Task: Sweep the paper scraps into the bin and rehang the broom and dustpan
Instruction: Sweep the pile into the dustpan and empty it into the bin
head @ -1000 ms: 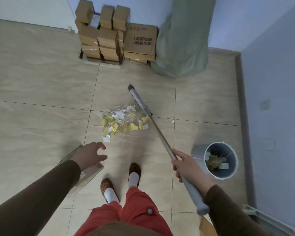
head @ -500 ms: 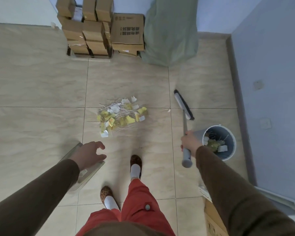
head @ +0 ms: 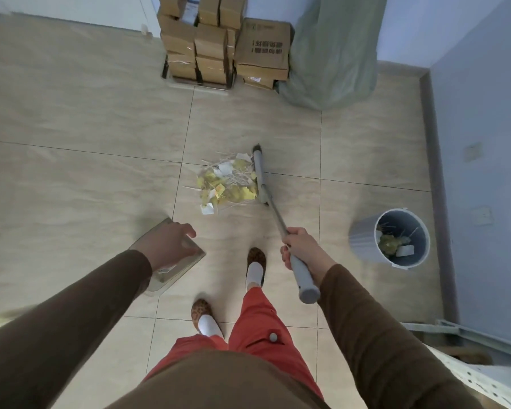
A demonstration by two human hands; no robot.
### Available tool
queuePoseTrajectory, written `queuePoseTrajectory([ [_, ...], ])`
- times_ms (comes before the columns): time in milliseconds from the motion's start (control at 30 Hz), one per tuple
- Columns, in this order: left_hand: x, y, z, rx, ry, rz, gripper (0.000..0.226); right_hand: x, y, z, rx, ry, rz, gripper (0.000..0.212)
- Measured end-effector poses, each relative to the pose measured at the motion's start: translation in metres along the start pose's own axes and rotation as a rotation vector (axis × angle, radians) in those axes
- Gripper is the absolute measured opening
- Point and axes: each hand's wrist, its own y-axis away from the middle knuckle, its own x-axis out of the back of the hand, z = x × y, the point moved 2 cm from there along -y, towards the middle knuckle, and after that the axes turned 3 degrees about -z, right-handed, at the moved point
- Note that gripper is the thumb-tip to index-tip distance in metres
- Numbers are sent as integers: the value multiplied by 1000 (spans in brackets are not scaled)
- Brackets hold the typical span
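Grey bin (head: 362, 240) right of the right hand (head: 300, 249) holds yellow and white scraps (head: 394, 243); that hand grasps the broom (head: 273, 211); the left hand (head: 167, 246) is over the dustpan (head: 188, 259), grip unclear.

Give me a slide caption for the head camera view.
Right hand holds the broom against the paper scraps on the tiled floor; left hand over the dustpan, bin to the right.

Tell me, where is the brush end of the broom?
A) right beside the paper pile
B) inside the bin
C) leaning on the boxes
A: the brush end of the broom rests against the right side of the paper scraps, apart from the bin.
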Motion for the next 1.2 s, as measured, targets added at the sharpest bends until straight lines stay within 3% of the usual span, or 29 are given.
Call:
queuePoseTrajectory([
  [200,27,71,-37,-51,37,138,47,-3,68,45,104,48,29,37],
  [333,62,132,-94,49,41,213,59,-13,86,57,159,254,61,39],
  [433,72,175,-146,221,7,220,74,-28,86,57,163,206,34,40],
  [533,65,211,-188,379,73,109,99,-43,89,56,180,228,11,39],
  [600,52,224,-209,427,140,37,120,-52,88,57,186,266,3,39],
  [667,41,230,-222,460,200,60,125,-58,88,56,184,271,-6,39],
  [867,24,224,-229,456,391,365,113,-66,85,50,175,289,-40,38],
  [933,16,218,-236,487,535,343,86,-66,83,48,179,300,-38,38],
  [1033,14,213,-235,516,538,284,28,-66,82,46,194,316,-39,38],
  [1200,37,189,-203,461,436,433,11,-54,84,38,218,353,-22,36],
])
